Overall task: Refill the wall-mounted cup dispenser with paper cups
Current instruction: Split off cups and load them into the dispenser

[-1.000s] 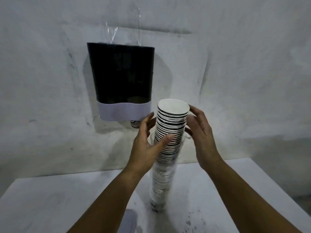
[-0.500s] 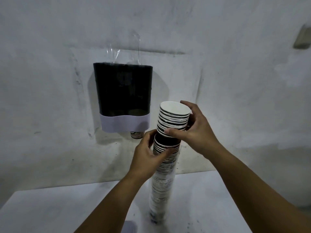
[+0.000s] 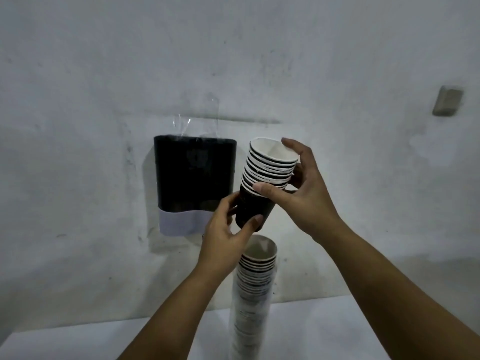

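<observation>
Person is holding a short nested batch of paper cups (image 3: 262, 183) in the air, tilted, mouths up and leaning toward the right, just right of the wall-mounted dispenser (image 3: 193, 178) and near its top edge.

Right hand (image 3: 298, 193) is clamped around the batch's upper half: thumb across the front of the rims, fingers wrapping behind. Left hand (image 3: 226, 237) is closed on the black bottom cup, thumb under its base, fingers on the far side. Both are gripping, neither open.

The rest of the cups, the tall stack (image 3: 253, 289), is standing upright on the white table (image 3: 337, 331) near its back edge, directly below the batch and apart from it. It looks sleeved in clear plastic lower down, hard to confirm.

Handling, as I'm reading it:
- Paper cups: very light, thin walls, crushing easily if squeezed mid-wall.
- Rolled rims are the stiff part, so gripping across the rims, as the right hand is doing, is safest.
- Nested cups slide apart; the bottom one needs supporting, as the left hand is doing, or it may be dropping off.
- Tilt is adding risk of the batch fanning or separating.

Dispenser's top opening isn't readable from here; clear film (image 3: 197, 123) is sticking up above it. Batch likely needs straightening before feeding in.
</observation>
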